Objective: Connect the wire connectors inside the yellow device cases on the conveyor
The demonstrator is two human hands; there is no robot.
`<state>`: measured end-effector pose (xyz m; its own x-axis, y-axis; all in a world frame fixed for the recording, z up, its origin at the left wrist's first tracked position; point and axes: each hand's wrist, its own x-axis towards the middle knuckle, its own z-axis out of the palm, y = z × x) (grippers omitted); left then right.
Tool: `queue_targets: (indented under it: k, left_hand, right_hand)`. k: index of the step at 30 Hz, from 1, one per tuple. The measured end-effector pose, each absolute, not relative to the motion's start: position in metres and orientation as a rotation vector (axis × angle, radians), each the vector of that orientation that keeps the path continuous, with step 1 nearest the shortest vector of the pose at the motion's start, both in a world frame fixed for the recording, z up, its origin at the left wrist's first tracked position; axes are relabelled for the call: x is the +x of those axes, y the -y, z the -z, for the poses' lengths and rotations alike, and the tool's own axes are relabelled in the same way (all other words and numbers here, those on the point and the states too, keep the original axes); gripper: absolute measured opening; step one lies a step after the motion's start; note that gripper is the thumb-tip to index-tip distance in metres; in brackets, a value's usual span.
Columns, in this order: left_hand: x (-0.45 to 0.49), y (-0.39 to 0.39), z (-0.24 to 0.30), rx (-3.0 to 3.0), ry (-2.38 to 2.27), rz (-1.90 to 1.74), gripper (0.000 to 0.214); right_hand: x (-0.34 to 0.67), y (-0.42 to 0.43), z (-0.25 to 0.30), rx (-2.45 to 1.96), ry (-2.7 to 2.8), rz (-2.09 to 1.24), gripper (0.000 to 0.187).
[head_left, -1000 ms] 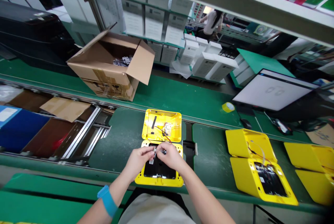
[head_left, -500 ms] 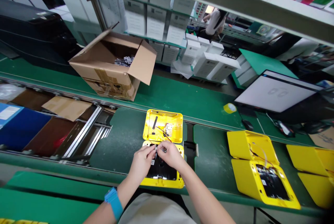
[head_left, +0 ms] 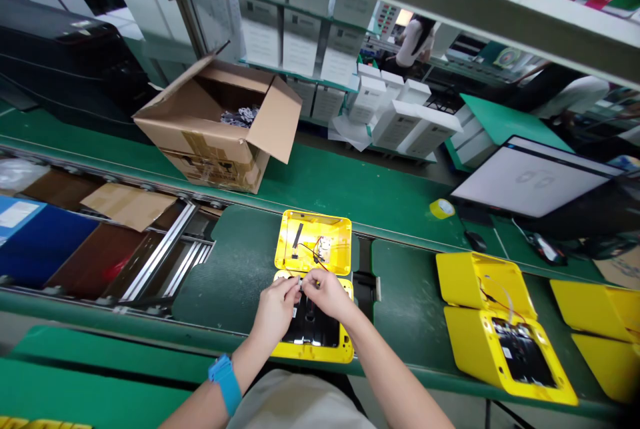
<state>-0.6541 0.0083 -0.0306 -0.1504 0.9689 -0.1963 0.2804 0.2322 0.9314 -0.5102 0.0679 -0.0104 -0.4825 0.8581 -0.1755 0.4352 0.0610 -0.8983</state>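
In the head view, a yellow plastic case lies opened in two halves before me. Its far half (head_left: 287, 242) holds a small circuit board (head_left: 323, 249) and thin red and black wires. The near half (head_left: 300, 352) carries a glossy black panel (head_left: 313, 329). Over the upper part of that panel, my left hand (head_left: 279, 302) pinches with thumb and fingertips at a tiny pale piece, too small to name. My right hand (head_left: 324, 292) is closed in a pinch right beside it, fingertips almost touching the left ones. What the right fingers hold is hidden.
More opened yellow cases (head_left: 467, 336) sit on the green conveyor plate (head_left: 405, 289) to the right. Behind stand an open cardboard box (head_left: 215, 149) with grey parts, a yellow tape roll (head_left: 442, 208), a mouse (head_left: 475, 240) and a monitor (head_left: 535, 176). Metal rails (head_left: 160, 249) run left.
Both hands stay over the near half in the same pinch. The left wrist and its blue band have shifted slightly right; the fingers have moved only a little.
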Motion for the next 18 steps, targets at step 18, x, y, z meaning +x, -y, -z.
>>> queue_targets:
  k: [18]
  left_hand:
    - [-0.680,0.002,0.055,1.156,-1.499,-0.800,0.041]
  right_hand:
    - [-0.504,-0.071,0.010,-1.232,2.104,-1.375,0.017]
